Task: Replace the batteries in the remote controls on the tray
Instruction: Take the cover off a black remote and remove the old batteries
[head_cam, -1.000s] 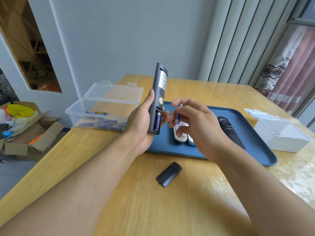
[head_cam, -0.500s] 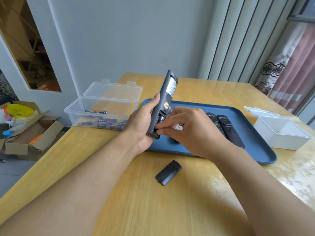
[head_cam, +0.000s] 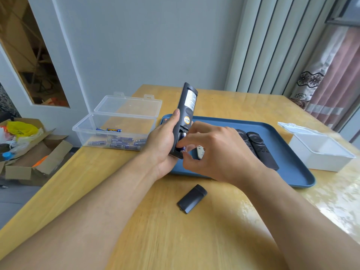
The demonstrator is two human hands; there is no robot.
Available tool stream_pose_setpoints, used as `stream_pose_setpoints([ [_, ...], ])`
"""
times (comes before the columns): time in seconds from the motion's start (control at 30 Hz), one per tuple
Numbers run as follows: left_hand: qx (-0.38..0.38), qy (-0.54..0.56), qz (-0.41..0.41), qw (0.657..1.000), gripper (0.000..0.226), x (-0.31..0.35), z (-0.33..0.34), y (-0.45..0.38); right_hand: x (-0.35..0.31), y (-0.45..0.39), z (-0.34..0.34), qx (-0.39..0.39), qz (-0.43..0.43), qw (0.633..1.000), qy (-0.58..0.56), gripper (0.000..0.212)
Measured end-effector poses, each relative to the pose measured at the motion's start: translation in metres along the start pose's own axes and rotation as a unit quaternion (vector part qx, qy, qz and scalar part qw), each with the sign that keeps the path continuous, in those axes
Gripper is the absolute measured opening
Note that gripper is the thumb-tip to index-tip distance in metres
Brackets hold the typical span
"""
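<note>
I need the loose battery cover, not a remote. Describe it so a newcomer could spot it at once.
Start at the blue tray on the wooden table. Come toward the camera onto bare wood: the battery cover lies alone there, between the two forearms. It is a short, dark, rounded slab, far stubbier than the long black remotes on the tray, and nothing touches it.

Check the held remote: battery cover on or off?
Off. The remote in the left hand shows its open compartment with a battery; the cover lies on the table.
</note>
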State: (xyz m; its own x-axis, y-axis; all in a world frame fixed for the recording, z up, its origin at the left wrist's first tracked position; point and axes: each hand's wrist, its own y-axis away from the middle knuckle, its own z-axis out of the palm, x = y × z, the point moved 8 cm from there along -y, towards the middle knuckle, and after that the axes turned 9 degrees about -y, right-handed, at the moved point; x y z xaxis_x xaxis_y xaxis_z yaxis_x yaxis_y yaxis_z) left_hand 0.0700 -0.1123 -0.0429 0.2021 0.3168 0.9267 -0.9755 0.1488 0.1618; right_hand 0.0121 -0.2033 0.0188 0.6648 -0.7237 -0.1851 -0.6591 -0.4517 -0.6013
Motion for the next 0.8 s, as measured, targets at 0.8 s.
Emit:
stream_pose_setpoints([
  [0.8,-0.047,0.030,0.021,0.998,0.039,0.001,0.018,0.003,0.120,0.029,-0.026,0.145,0.441,0.767,-0.443,0.026],
])
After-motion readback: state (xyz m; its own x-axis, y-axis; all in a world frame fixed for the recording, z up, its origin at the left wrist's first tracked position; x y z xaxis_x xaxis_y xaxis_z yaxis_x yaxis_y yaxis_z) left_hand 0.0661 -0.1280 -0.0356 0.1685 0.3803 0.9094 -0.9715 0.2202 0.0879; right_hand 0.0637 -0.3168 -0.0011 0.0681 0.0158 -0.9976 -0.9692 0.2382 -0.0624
